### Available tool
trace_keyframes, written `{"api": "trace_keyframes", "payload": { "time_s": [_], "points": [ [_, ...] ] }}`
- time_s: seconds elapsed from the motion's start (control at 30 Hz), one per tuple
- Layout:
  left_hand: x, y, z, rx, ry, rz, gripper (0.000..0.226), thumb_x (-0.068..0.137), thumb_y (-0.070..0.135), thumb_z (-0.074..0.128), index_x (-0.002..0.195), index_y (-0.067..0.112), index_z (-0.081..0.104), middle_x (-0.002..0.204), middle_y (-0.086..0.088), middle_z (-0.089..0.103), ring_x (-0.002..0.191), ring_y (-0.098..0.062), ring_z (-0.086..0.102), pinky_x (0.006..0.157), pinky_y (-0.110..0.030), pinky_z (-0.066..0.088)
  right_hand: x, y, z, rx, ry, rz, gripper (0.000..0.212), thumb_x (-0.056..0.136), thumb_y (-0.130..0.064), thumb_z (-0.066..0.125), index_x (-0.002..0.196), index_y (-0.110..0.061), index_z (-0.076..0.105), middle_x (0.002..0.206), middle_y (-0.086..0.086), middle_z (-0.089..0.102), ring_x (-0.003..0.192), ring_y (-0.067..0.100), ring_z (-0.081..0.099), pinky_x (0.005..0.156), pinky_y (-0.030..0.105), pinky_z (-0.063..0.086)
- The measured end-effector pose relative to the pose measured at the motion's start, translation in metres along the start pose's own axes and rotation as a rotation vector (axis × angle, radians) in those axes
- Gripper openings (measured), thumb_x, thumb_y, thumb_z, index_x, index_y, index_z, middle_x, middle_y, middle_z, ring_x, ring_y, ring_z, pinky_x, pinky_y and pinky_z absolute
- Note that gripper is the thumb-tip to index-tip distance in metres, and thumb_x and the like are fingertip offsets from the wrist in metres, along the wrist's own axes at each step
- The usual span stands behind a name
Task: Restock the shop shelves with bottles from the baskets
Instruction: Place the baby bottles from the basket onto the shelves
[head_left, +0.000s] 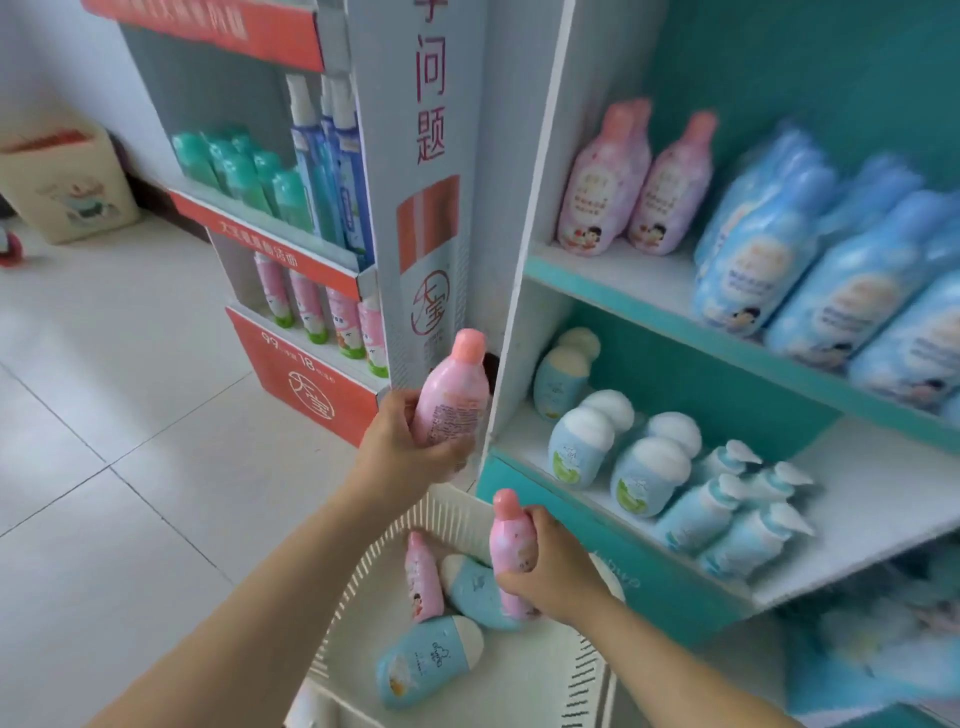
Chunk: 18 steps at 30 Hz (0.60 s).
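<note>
Left hand (410, 447): grips pink bottle A (451, 395) by its lower half. Fingers (457, 451) are curled under the body, with the thumb on the near side. Long axis near upright, coral cap up and tipped slightly right. The small-print back label faces the camera. The bottle is just beside the white front edge of the teal shelf unit (675, 312).

Right hand (553, 569): grips pink bottle B (511, 543). Fingers (543, 525) are wrapped round its middle and base. Long axis near upright, coral cap up and leaning slightly left. The body carries a speckled pink print. It is held over the white slotted basket (363, 582), below and right of the left-hand fingers.

Beneath the right-hand fingers, three bottles lie on their sides in the basket. One is a pink bottle (423, 577) with its cap pointing away. The other two are blue bottles with white caps (426, 660).

Well above both hands, matching pink bottles (623, 182) stand on the upper shelf.
</note>
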<state>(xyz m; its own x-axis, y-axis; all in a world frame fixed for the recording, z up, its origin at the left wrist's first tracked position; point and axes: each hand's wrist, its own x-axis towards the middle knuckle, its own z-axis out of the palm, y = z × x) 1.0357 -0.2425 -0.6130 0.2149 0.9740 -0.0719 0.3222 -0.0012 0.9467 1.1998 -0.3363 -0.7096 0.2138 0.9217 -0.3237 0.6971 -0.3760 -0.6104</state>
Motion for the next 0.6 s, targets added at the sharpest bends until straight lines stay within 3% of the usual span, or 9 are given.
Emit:
{"api": "trace_keyframes", "payload": {
  "time_s": [0.17,0.37,0.47,0.6],
  "points": [
    [-0.028,0.028,-0.025,-0.117,0.051,0.027,0.053,0.071,0.012,0.079,0.111,0.015,0.045,0.097,-0.003,0.062,0.088,-0.021,0.064,0.076,-0.042,0.057,-0.027,-0.031,-0.055,0.106,0.152,-0.017,0.049,0.07,-0.032,0.071,0.106,-0.035,0.038,0.102,-0.009,0.057,0.094,0.013,0.057,0.081,0.031,0.049],
    [-0.036,0.032,-0.039,-0.158,0.095,0.055,0.053,0.069,0.014,0.08,0.108,0.017,0.045,0.097,-0.003,0.063,0.085,-0.02,0.065,0.073,-0.044,0.058,-0.037,-0.068,-0.102,0.203,0.355,-0.061,0.055,0.068,-0.028,0.077,0.106,-0.037,0.038,0.101,-0.009,0.058,0.094,0.016,0.058,0.082,0.034,0.051],
    [-0.029,0.039,-0.046,-0.128,0.096,0.119,0.05,0.069,0.016,0.08,0.104,0.02,0.045,0.094,0.003,0.062,0.084,-0.014,0.064,0.067,-0.031,0.056,-0.035,-0.086,-0.123,0.196,0.435,-0.116,0.061,0.067,-0.027,0.08,0.112,-0.036,0.041,0.11,-0.009,0.056,0.104,0.015,0.055,0.091,0.033,0.047],
    [-0.017,0.052,-0.053,-0.211,0.112,0.155,0.047,0.072,0.014,0.077,0.106,0.019,0.045,0.094,0.004,0.061,0.082,-0.008,0.062,0.055,-0.016,0.05,-0.027,-0.113,-0.153,0.179,0.556,-0.237,0.062,0.068,-0.026,0.081,0.117,-0.034,0.042,0.115,-0.009,0.053,0.106,0.011,0.05,0.089,0.025,0.041]
  ]
}}
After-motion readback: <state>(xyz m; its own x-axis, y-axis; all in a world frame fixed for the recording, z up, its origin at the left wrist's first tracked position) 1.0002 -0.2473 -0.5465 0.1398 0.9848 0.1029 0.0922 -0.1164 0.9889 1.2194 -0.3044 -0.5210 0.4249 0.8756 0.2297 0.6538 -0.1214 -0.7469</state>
